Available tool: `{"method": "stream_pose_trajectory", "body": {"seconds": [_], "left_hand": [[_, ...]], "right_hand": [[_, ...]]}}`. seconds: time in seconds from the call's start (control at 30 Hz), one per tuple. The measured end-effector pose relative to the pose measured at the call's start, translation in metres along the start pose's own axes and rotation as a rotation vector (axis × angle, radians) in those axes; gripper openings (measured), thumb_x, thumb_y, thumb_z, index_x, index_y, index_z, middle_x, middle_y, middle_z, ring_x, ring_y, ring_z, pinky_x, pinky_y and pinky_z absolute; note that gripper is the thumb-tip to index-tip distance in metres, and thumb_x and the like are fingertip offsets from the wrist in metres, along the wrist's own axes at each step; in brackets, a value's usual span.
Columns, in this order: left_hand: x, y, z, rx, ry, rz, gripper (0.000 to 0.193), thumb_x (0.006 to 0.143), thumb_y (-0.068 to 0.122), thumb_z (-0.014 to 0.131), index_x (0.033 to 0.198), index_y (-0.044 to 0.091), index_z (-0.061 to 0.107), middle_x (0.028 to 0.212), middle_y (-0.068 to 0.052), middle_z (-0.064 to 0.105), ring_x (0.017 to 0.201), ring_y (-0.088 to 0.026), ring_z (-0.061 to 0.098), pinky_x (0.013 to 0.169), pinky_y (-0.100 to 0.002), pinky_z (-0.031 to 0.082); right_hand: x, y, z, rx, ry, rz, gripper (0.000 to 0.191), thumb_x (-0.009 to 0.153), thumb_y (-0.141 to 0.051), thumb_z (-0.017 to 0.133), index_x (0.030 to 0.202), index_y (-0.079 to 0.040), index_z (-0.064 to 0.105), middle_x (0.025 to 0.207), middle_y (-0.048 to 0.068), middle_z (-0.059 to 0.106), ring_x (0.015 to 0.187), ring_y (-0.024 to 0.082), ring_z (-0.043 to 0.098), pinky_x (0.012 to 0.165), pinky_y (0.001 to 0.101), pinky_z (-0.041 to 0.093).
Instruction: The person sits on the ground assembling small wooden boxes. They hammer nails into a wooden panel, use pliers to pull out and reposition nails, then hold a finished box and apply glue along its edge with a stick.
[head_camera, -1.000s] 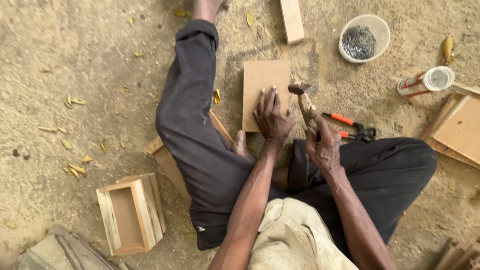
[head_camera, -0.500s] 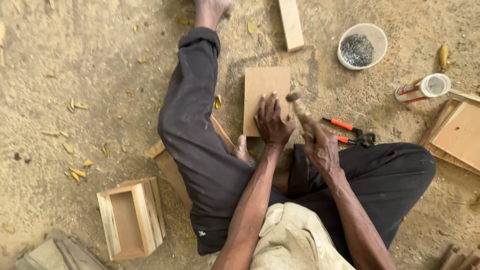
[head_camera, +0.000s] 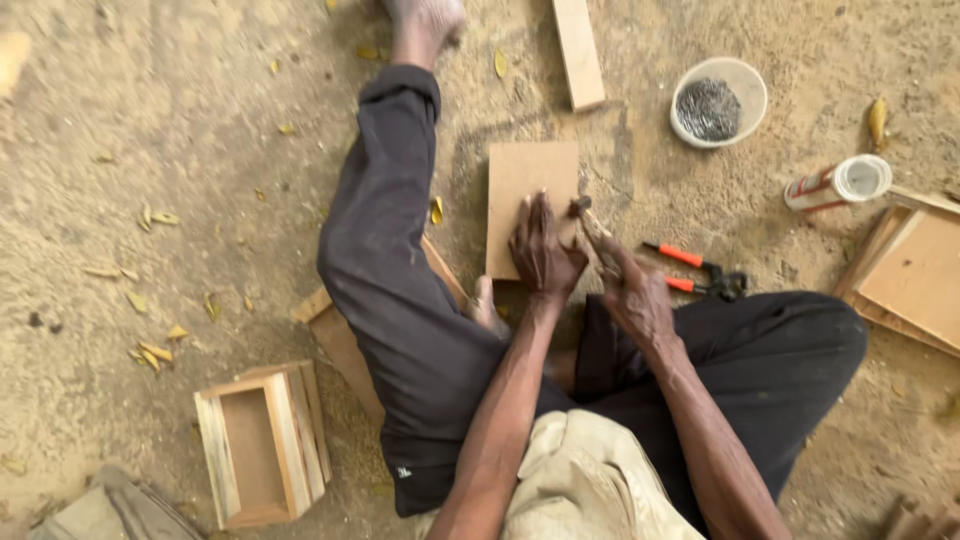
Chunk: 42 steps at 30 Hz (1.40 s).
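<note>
- Presently, the left hand (head_camera: 543, 250) is pressed flat, fingers spread, on the lower edge of a square board (head_camera: 525, 190) laid on the sandy ground (head_camera: 180, 150).
- A hammer (head_camera: 592, 228) is gripped in the clenched right hand (head_camera: 632, 292), its head just beside the board's right edge.
- Orange-handled pliers (head_camera: 695, 272) are seen nearby.

One hammer (head_camera: 590, 228), one pliers (head_camera: 700, 270), one bowl (head_camera: 690, 75), one open wooden box (head_camera: 262, 440).
</note>
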<state>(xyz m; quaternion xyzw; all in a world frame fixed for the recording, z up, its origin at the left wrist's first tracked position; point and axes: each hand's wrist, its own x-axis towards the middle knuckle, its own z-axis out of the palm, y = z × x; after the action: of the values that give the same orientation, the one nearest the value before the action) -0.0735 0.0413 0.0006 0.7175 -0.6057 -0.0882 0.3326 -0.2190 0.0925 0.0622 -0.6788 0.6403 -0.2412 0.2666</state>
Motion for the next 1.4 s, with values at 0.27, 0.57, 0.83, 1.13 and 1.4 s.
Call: {"method": "stream_pose_trajectory", "body": {"seconds": [0.27,0.57,0.83,1.13,1.4], "left_hand": [[-0.005,-0.003,0.007,0.018,-0.009,-0.016,0.088,0.078,0.029,0.076,0.155,0.003,0.041,0.154,-0.023,0.05,0.144,-0.036,0.048,0.11,-0.051,0.041],[-0.005,-0.005,0.012,0.038,0.025,0.036,0.08,0.086,0.032,0.074,0.154,0.001,0.044,0.151,-0.022,0.054,0.146,-0.038,0.05,0.113,-0.052,0.043],[0.0,0.003,0.0,0.01,-0.05,-0.04,0.091,0.078,0.036,0.079,0.152,0.001,0.041,0.152,-0.024,0.048,0.141,-0.039,0.045,0.108,-0.057,0.039],[0.015,0.003,0.002,0.041,-0.032,0.015,0.088,0.078,0.03,0.072,0.155,0.0,0.042,0.154,-0.023,0.051,0.147,-0.035,0.045,0.111,-0.055,0.041],[-0.002,-0.003,0.01,0.122,-0.058,-0.025,0.084,0.076,0.035,0.063,0.152,0.002,0.049,0.15,-0.022,0.056,0.145,-0.035,0.048,0.109,-0.052,0.044]], "right_hand": [[-0.001,0.003,0.004,0.014,0.082,-0.108,0.037,0.093,-0.004,0.062,0.13,-0.004,0.065,0.088,0.025,0.069,0.065,0.036,0.066,0.057,0.0482,0.051],[-0.001,0.001,0.004,0.004,0.082,-0.164,0.047,0.091,0.001,0.063,0.137,-0.006,0.064,0.083,0.02,0.067,0.06,0.031,0.059,0.055,0.0455,0.048],[-0.002,0.001,0.005,-0.118,0.024,-0.11,0.057,0.084,-0.004,0.07,0.14,-0.008,0.063,0.075,0.021,0.063,0.059,0.035,0.059,0.054,0.0482,0.048],[-0.003,0.008,0.007,0.003,0.161,-0.234,0.046,0.089,-0.005,0.066,0.135,-0.01,0.064,0.092,0.019,0.07,0.068,0.03,0.067,0.061,0.0444,0.054],[0.0,0.0,0.004,0.078,0.215,-0.214,0.047,0.09,0.001,0.061,0.136,-0.008,0.064,0.098,0.025,0.069,0.079,0.038,0.069,0.064,0.0469,0.055]]}}
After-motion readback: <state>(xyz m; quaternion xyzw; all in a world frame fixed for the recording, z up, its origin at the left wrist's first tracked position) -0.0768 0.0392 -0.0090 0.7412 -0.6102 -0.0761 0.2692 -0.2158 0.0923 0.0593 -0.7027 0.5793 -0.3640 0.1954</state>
